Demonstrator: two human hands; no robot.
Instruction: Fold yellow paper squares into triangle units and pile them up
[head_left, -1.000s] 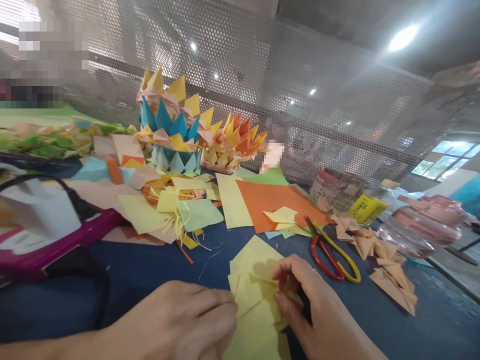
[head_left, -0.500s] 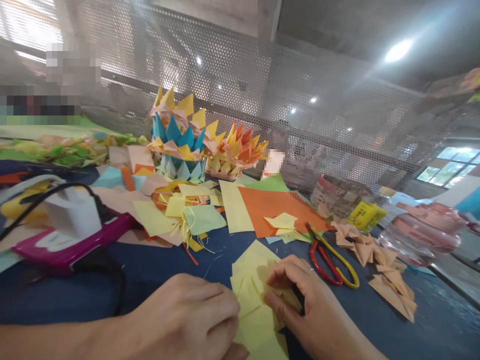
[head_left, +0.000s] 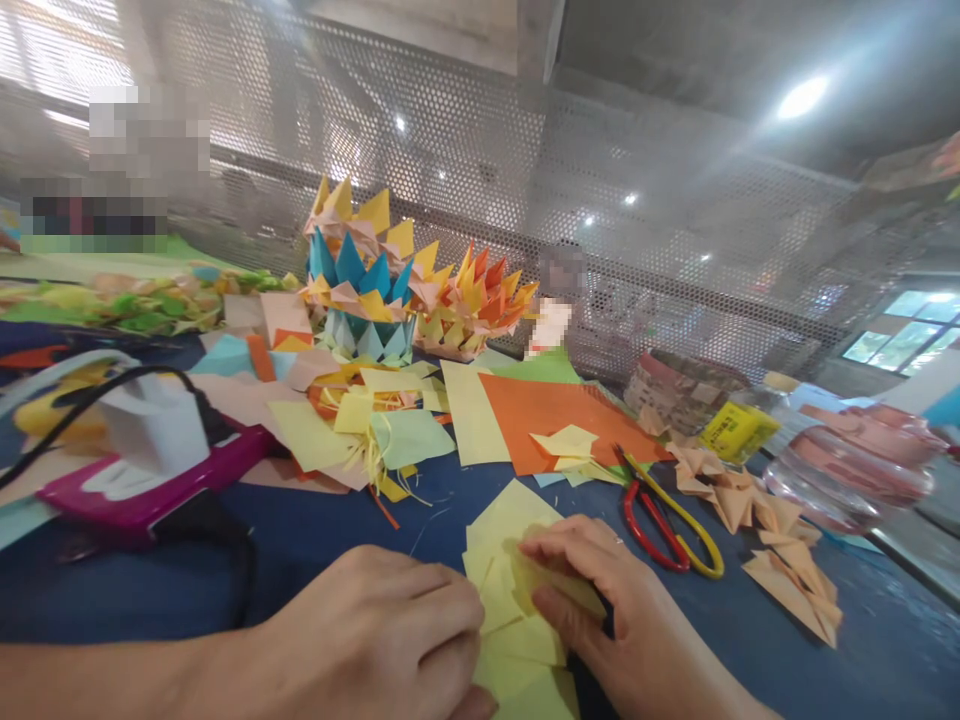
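Pale yellow paper sheets (head_left: 510, 520) lie overlapped on the dark blue tabletop, between my two hands. My left hand (head_left: 397, 630), fingers curled, is at their left edge; its fingertips are partly hidden. On the right side, my right hand (head_left: 592, 590) has thumb and forefinger round a folded yellow piece, with the fingers lying over it. Scissors (head_left: 667, 530) with one red and one yellow handle rest to the right of that hand. Folded peach paper pieces (head_left: 795, 580) form a chain further right.
Folded-paper crowns (head_left: 360, 270) stand at the back. An orange sheet (head_left: 562, 410) lies before them. A magenta power strip (head_left: 150, 490) with cables is at left. At right are a pink clear bottle (head_left: 855, 470) and a yellow packet (head_left: 739, 432). A blurred person (head_left: 553, 300) is behind.
My right hand's fingers have moved slightly left and flatter over the yellow paper. The left hand has hardly moved. The whole view has shifted slightly.
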